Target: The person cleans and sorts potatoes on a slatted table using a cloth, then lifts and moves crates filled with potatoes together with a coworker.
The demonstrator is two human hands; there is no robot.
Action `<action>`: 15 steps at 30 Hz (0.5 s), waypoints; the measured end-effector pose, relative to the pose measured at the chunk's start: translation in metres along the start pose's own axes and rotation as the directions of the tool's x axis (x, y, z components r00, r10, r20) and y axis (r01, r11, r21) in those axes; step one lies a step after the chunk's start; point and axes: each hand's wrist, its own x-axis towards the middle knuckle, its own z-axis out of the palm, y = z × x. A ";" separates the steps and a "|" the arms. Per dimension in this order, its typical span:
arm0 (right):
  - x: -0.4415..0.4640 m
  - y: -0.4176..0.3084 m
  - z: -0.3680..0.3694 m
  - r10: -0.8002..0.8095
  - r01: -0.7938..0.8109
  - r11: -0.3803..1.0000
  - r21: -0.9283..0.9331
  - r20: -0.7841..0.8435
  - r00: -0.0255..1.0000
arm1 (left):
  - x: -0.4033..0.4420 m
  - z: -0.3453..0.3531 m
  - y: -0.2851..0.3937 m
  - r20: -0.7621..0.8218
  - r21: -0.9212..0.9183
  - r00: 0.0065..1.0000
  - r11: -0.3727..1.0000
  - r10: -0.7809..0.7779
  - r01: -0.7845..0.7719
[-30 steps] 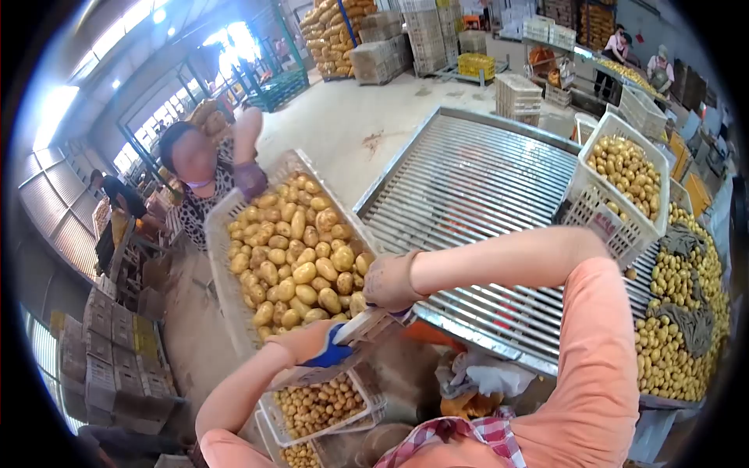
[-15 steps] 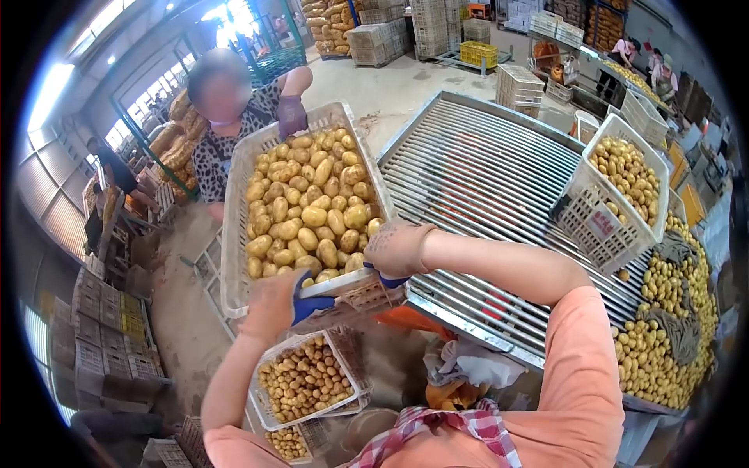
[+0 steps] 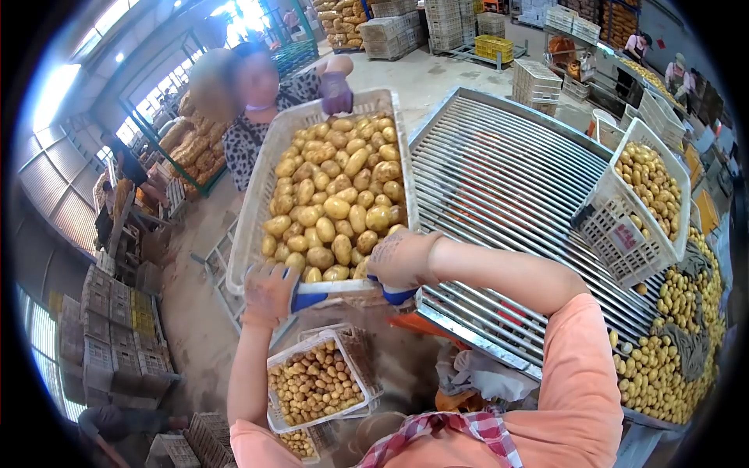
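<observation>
A white plastic crate [image 3: 253, 209] full of yellow potatoes [image 3: 335, 207] is held up off the floor, left of the roller table. My left hand [image 3: 268, 293], in a glove with blue on it, closes on the near rim at its left corner. My right hand [image 3: 399, 261], gloved too, grips the near right corner, beside the table's edge. At the far end, a co-worker's purple-gloved hand [image 3: 336, 93] holds the opposite rim. My fingertips are hidden under the crate's edge.
The metal roller table [image 3: 515, 187] fills the middle right. On its right side stands a tilted crate [image 3: 628, 249] of potatoes, beside a big potato heap [image 3: 671, 366]. Below my arms is another filled crate [image 3: 273, 413]. Stacked crates [image 3: 129, 327] stand at the left.
The whole view has shifted, so the crate and roller table appear further right. My left hand has moved left along the crate's near rim. The co-worker has leaned right; both ends remain held.
</observation>
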 end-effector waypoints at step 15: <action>-0.027 0.046 0.123 0.379 -0.444 0.892 0.081 -0.670 0.638 | 0.110 0.158 0.014 -0.119 -0.215 0.989 0.970 0.086 -0.110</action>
